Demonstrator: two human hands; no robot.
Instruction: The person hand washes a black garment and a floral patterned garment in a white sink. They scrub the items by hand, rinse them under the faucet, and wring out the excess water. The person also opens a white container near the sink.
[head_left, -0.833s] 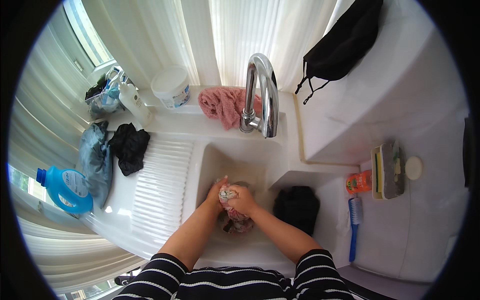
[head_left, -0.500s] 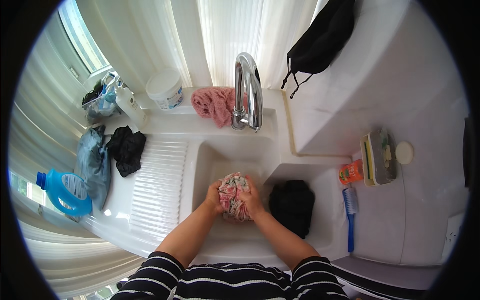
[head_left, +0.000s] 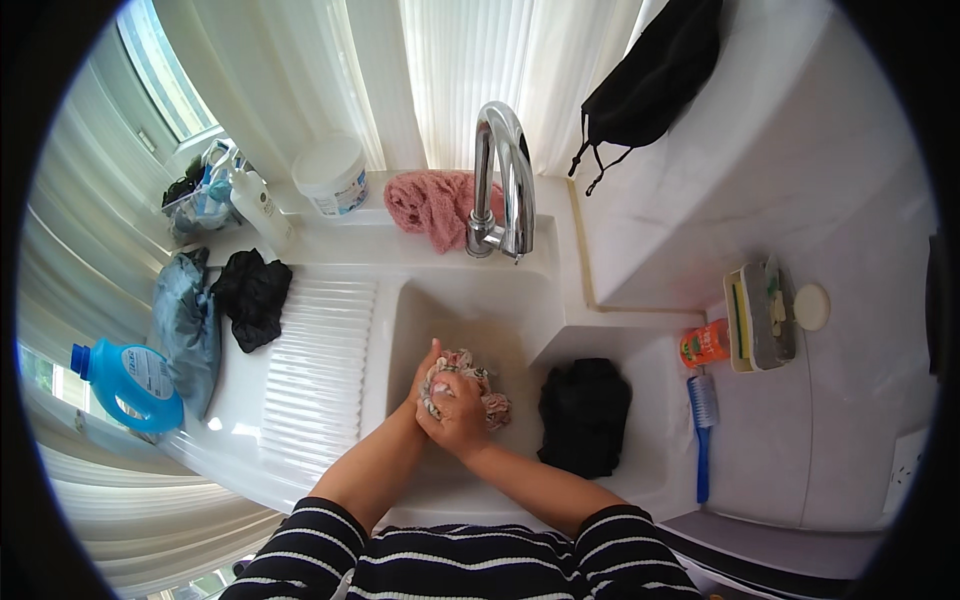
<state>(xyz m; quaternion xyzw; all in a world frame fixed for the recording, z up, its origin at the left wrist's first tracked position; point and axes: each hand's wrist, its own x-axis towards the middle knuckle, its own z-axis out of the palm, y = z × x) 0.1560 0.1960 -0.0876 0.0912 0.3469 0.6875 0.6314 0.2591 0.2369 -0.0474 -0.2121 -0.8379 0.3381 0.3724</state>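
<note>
In the left basin of a white sink (head_left: pixel 520 290), both hands are pressed together around a wet cloth (head_left: pixel 496 405) with a pink, white and green floral pattern. My right hand (head_left: pixel 462 418) is closed over the bunched cloth from above, fingers curled into it. My left hand (head_left: pixel 424 378) backs it from the left, with fingers pointing up along the cloth and its palm hidden. One end of the cloth hangs out to the right of the hands. A folded black garment (head_left: pixel 584 418) lies in the right-hand basin.
A chrome faucet (head_left: pixel 500 180) arches over the basin, with a pink towel (head_left: pixel 428 205) behind. Left are a ribbed washboard (head_left: pixel 315 365), black cloth (head_left: pixel 252 300), a grey-blue garment (head_left: pixel 188 330) and a blue jug (head_left: pixel 130 388). Right are a blue brush (head_left: pixel 702 430) and an orange bottle (head_left: pixel 705 344).
My hands have come together. The right hand moved left and over the cloth, which was spread between both hands and is now bunched tighter.
</note>
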